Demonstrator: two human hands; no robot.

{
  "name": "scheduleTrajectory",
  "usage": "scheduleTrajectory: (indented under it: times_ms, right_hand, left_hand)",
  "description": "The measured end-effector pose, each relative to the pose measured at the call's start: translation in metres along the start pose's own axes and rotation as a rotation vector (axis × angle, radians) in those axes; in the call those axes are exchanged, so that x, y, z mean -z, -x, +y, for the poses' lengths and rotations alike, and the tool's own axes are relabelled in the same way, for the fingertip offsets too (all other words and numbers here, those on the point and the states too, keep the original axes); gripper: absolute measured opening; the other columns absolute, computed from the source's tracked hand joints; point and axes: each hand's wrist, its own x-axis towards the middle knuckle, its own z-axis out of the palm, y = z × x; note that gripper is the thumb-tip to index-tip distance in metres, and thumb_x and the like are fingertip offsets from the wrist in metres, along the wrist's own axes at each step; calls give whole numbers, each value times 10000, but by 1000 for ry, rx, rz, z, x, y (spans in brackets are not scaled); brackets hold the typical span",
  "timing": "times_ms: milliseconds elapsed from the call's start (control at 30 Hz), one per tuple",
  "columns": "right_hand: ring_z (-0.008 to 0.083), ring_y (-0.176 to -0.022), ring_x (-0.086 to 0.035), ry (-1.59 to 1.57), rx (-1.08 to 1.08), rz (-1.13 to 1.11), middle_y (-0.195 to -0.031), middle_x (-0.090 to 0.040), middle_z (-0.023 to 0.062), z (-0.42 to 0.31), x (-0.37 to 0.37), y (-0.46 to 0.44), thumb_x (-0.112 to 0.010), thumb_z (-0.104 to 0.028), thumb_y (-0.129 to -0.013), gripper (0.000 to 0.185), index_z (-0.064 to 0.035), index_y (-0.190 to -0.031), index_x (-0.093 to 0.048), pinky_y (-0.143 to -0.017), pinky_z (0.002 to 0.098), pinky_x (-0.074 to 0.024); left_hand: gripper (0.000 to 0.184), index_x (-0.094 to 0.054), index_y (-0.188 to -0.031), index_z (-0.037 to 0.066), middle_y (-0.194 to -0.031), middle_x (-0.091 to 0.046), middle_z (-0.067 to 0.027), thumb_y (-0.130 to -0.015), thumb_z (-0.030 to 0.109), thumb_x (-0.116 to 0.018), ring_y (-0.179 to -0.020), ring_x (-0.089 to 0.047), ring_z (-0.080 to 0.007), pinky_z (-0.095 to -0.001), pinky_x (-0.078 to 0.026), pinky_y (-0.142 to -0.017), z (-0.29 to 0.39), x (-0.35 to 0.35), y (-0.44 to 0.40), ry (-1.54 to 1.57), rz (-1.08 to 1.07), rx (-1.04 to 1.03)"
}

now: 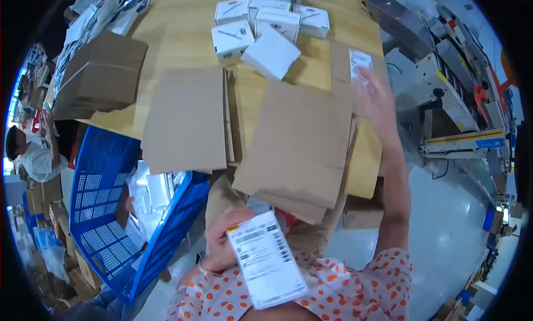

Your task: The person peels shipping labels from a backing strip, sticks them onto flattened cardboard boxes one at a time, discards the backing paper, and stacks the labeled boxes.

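Note:
My left hand (pixel 225 238) is closed on a white shipping label (pixel 270 260) with printed text and barcodes, held in front of my chest; whether it is one sheet or several cannot be told. My right hand (pixel 373 93), slightly blurred, reaches forward with its fingers stretched out over a flat piece of brown cardboard (pixel 340 71). Its fingertips are at the lower edge of a white label (pixel 360 60) on that cardboard. Between my hands lies a stack of flat brown cardboard (pixel 300 138), with a second cardboard stack (pixel 186 118) to its left.
Several small white boxes (pixel 277 21) sit at the table's far middle. A tied cardboard bundle (pixel 105 71) stands at the left. A blue basket (pixel 105 221) holds silvery packets (pixel 158 193). Machinery (pixel 444 93) stands at the right, and another person (pixel 39 149) is at far left.

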Motion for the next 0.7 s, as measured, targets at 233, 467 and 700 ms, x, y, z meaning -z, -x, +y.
scheduleTrajectory:
  times_ms: [233, 467, 700]
  right_hand:
    - [177, -761, -542, -260, 40, -668, -918, -628, 53, -86, -27, 130, -658, -2, -756, 130, -6, -886, -652, -702, 270, -446]
    - [166, -743, -532, -320, 105, -432, -877, -609, 67, -83, -32, 132, -635, 32, -762, 84, -13, -829, -610, -687, 259, -432]
    - [158, -870, -512, 34, 117, -53, -964, -562, 30, -38, -39, 53, -584, -26, -818, 32, -12, -832, -560, -775, 246, -410]
  left_hand:
    - [375, -594, -1043, 4, -867, -640, -91, -686, 11, -710, -710, -565, -144, -255, -444, -625, 2, -37, -27, -253, -222, -206]
    - [370, -589, -1031, 6, -767, -634, -41, -681, 12, -709, -593, -529, -115, -237, -420, -543, -9, -43, -23, -339, 53, -65]
    - [191, -651, -901, -35, -707, -617, 0, -727, 21, -706, -577, -499, -68, -200, -413, -522, -53, -14, 20, 4, -307, 597]
